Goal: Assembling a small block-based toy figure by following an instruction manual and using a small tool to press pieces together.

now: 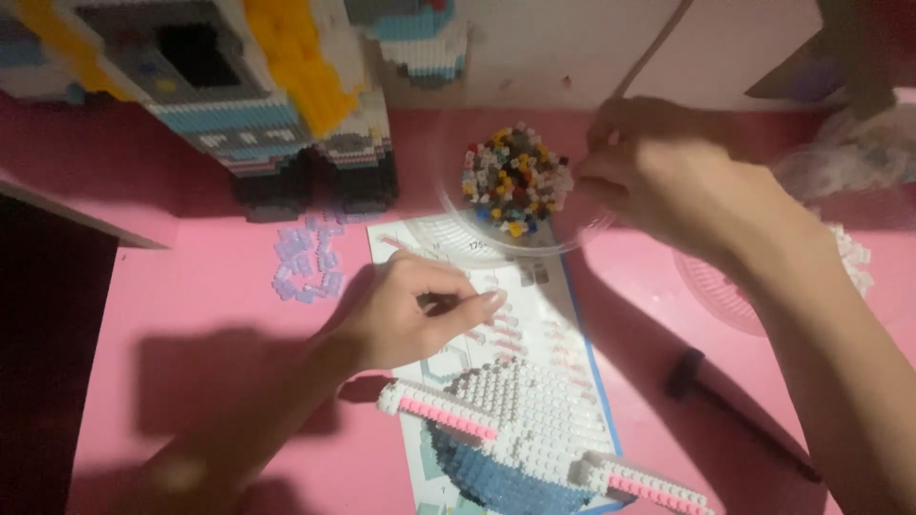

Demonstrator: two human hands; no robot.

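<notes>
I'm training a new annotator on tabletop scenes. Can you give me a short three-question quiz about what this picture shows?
1. True or false: the right hand reaches at the rim of the clear round plastic bowl of mixed-colour small bricks.
2. What does the left hand rest on?
A. the black-handled tool
B. the printed paper instruction sheet
C. the pale purple loose bricks
3. Fill in: the white and blue brick model with pink-striped wings lies on the ____ end of the sheet, closest to the camera.

Key
1. True.
2. B: the printed paper instruction sheet; the black-handled tool and pale purple loose bricks lie apart on the pink table.
3. near
</notes>
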